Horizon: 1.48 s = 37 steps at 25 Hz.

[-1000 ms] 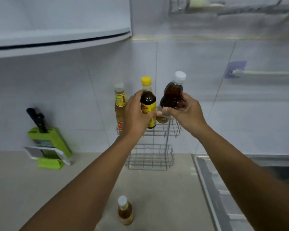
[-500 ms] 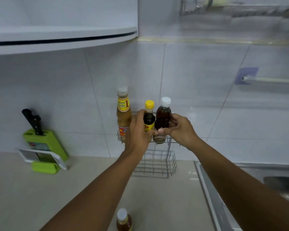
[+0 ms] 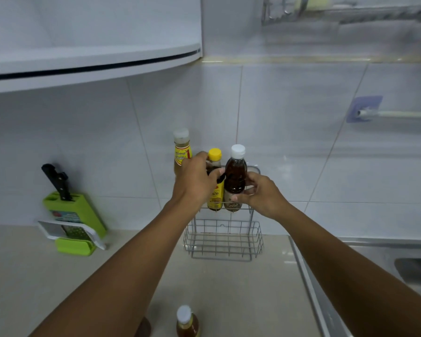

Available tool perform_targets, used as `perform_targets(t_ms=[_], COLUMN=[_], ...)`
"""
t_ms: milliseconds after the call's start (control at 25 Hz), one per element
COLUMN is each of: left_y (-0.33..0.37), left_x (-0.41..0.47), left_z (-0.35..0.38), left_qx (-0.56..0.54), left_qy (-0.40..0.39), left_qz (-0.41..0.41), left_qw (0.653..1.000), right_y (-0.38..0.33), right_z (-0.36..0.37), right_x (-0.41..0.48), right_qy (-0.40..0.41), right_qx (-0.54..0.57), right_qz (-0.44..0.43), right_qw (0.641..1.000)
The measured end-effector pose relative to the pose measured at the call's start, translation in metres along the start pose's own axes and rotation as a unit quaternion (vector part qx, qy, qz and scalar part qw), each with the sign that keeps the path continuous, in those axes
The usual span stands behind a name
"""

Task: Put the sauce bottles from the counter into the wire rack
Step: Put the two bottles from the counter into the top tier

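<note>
A two-tier wire rack [image 3: 223, 242] stands against the tiled wall. In its upper tier stand three bottles. A tall amber bottle [image 3: 181, 152] with a clear cap is on the left. My left hand [image 3: 196, 182] grips the yellow-capped dark bottle [image 3: 215, 190] in the middle. My right hand [image 3: 259, 192] holds the white-capped brown bottle [image 3: 235, 177] on the right; both stand upright in the tier. Another white-capped amber bottle [image 3: 186, 323] stands on the counter at the bottom edge of the view. The rack's lower tier holds nothing.
A green knife block [image 3: 77, 215] with a black-handled knife and a grater stands at the left on the beige counter [image 3: 46, 276]. A steel sink [image 3: 379, 268] lies to the right. A white cabinet [image 3: 90, 59] hangs overhead, a towel bar [image 3: 396, 114] on the wall.
Both hands have lowered the yellow-capped and white-capped bottles from above the rack into its upper tier, beside the tall amber bottle. The view has tilted slightly.
</note>
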<state>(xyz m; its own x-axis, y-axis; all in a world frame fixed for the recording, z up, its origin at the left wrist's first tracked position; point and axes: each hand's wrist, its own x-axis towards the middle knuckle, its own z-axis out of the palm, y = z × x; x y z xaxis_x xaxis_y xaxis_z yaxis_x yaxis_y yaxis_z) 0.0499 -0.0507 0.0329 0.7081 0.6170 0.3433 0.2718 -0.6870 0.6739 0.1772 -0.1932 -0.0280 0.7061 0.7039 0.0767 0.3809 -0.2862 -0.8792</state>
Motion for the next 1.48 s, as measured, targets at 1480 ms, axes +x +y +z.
perform_targets(t_ms=[1480], left_y=[-0.269], left_x=[-0.187], left_z=[-0.117], left_qx=[0.005], left_qy=[-0.411], left_qz=[-0.16], left_qw=[0.897], right_y=[-0.08], right_z=[0.237], right_x=[-0.128], right_qy=[-0.319], right_qx=[-0.257], right_qz=[-0.137], right_qw=[0.902])
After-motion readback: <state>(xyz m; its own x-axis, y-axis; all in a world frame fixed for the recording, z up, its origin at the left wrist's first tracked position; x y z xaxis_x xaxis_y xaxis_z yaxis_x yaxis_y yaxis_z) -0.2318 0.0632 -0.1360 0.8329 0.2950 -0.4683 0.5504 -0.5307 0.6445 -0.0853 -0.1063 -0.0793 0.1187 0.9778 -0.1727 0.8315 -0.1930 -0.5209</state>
